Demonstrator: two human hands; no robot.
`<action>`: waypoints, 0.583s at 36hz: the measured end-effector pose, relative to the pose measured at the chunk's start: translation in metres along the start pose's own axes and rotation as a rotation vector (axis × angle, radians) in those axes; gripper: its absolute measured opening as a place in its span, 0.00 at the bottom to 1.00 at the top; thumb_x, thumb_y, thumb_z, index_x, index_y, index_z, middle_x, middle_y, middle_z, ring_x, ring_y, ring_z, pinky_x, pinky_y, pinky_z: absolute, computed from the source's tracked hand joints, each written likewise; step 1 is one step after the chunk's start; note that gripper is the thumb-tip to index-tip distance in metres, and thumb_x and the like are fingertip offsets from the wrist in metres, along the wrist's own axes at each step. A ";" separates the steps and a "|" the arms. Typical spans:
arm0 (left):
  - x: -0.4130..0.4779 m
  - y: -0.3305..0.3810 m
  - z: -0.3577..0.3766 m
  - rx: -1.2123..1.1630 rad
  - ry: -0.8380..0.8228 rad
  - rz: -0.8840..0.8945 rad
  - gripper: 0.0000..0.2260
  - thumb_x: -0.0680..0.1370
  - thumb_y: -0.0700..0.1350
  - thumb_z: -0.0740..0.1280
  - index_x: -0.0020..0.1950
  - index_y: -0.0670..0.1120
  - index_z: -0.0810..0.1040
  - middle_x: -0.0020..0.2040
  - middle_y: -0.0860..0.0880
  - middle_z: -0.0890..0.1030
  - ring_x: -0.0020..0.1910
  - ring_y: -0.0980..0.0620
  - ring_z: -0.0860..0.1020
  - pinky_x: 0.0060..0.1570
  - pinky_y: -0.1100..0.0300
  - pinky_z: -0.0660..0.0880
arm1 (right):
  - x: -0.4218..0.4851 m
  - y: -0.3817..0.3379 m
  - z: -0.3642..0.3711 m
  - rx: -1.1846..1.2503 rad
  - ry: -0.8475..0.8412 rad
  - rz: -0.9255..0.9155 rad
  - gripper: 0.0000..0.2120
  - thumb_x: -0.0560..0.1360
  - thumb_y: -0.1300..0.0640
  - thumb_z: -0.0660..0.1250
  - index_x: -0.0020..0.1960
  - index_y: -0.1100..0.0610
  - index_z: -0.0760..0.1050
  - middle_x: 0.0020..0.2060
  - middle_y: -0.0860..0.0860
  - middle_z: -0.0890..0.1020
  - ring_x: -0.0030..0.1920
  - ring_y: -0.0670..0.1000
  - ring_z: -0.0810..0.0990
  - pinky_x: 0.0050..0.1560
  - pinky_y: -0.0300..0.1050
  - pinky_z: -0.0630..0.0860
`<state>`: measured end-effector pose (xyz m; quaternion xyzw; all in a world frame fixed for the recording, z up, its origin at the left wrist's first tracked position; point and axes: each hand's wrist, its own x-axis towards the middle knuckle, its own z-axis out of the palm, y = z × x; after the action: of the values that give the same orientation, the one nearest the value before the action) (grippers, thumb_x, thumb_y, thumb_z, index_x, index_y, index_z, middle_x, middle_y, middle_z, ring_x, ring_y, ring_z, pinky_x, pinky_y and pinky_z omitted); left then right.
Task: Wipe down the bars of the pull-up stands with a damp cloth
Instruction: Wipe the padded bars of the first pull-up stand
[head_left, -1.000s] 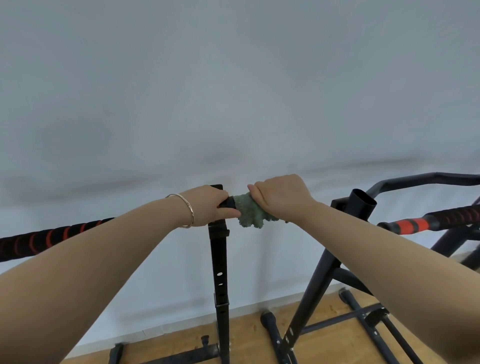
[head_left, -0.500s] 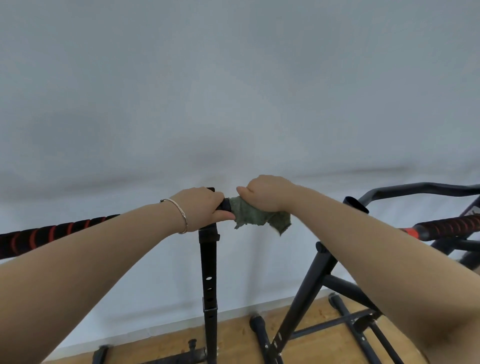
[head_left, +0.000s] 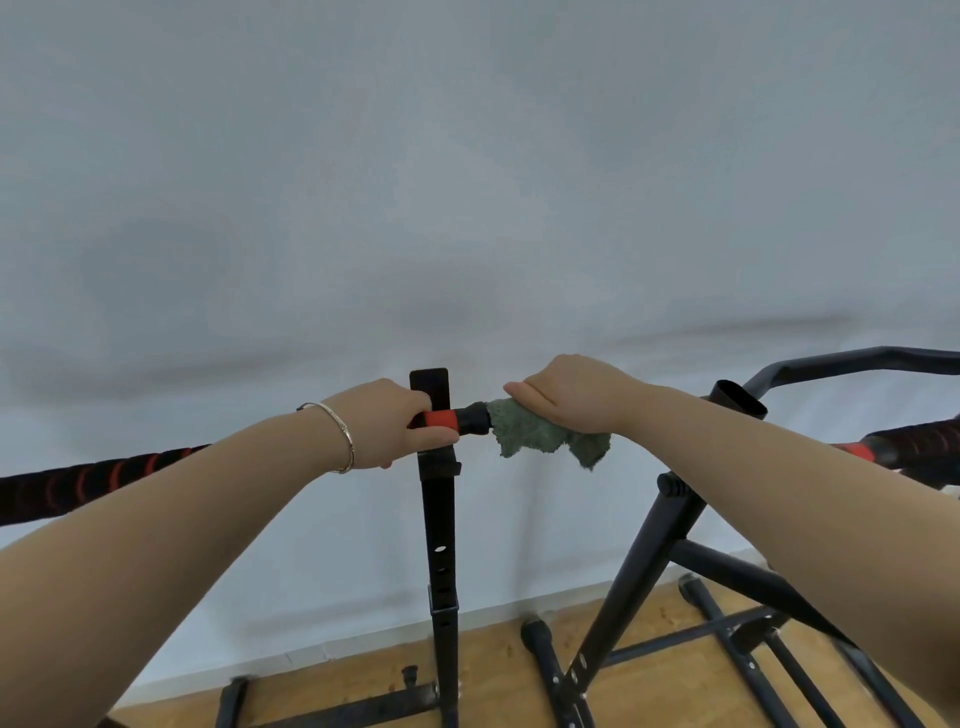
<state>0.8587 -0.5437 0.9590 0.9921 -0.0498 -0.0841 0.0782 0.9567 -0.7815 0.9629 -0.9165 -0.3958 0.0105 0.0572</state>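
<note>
Left hand (head_left: 387, 423) clenched round the bar (head_left: 457, 418), gripping at the red band just beside the upright post (head_left: 440, 519), thumb underneath; bracelet (head_left: 340, 436) on that wrist. Right hand (head_left: 566, 397) at 3 o'clock of the left, close but apart, fingers curled down over the green cloth (head_left: 535, 434), grasping it and pressing it onto the bar's black end. Loose cloth corners hang below the hand toward 5 o'clock. Bar long axis runs roughly 9 to 3 o'clock, almost level; its black wrap with red spirals shows out at 9 o'clock behind the left forearm. How far the bar reaches under the cloth cannot be told. Key relation: the unwiped length lies toward 9 o'clock from the cloth, and the left hand sits on it between cloth and post, so likely the wipe either works the end cap here or the left hand has to give way. Right hand is the one on the cloth. Second stand (head_left: 639, 561) at 4 o'clock, angled legs on the wooden floor (head_left: 498, 670), its own wrapped grip (head_left: 914, 439) at far 3 o'clock, untouched. Pale wall (head_left: 467, 182) behind.
</note>
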 end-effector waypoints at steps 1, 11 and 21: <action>-0.002 -0.003 0.001 0.017 -0.005 -0.008 0.22 0.79 0.66 0.58 0.47 0.48 0.74 0.39 0.48 0.82 0.34 0.52 0.83 0.45 0.51 0.80 | -0.001 0.002 0.001 0.025 -0.005 -0.002 0.27 0.85 0.44 0.49 0.33 0.58 0.62 0.25 0.52 0.66 0.27 0.51 0.65 0.33 0.45 0.61; -0.007 -0.007 0.016 0.207 -0.002 -0.040 0.22 0.79 0.68 0.53 0.54 0.50 0.71 0.39 0.52 0.76 0.39 0.50 0.76 0.38 0.55 0.71 | 0.010 -0.006 -0.001 -0.298 0.097 0.093 0.23 0.83 0.42 0.53 0.34 0.53 0.63 0.30 0.48 0.69 0.36 0.54 0.73 0.35 0.46 0.64; -0.015 -0.016 0.022 -0.105 0.023 -0.040 0.16 0.80 0.58 0.64 0.61 0.49 0.72 0.52 0.50 0.79 0.47 0.49 0.77 0.49 0.54 0.74 | 0.019 -0.039 0.008 0.069 0.224 0.117 0.24 0.82 0.40 0.56 0.32 0.53 0.63 0.30 0.50 0.72 0.37 0.54 0.73 0.38 0.48 0.68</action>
<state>0.8418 -0.5296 0.9377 0.9884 -0.0243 -0.0766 0.1289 0.9410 -0.7410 0.9598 -0.9309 -0.3324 -0.0751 0.1316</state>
